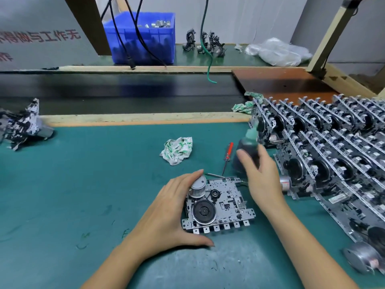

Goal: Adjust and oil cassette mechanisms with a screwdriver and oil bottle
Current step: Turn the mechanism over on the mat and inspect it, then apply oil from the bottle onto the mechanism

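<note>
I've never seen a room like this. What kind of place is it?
Probably a small factory workbench where cassette players get put together. Rows of identical mechanisms wait at the right, a blue bin holds metal parts, and a screwdriver lies on the green mat.

A grey metal cassette mechanism (218, 205) lies flat at the counter's centre, black flywheel and silver motor facing up. At its 12 o'clock lies a red-handled screwdriver (227, 158), tip toward the mechanism. At 1 o'clock a dark, blurred oil bottle (248, 149) with a green cap stands upright.
</note>
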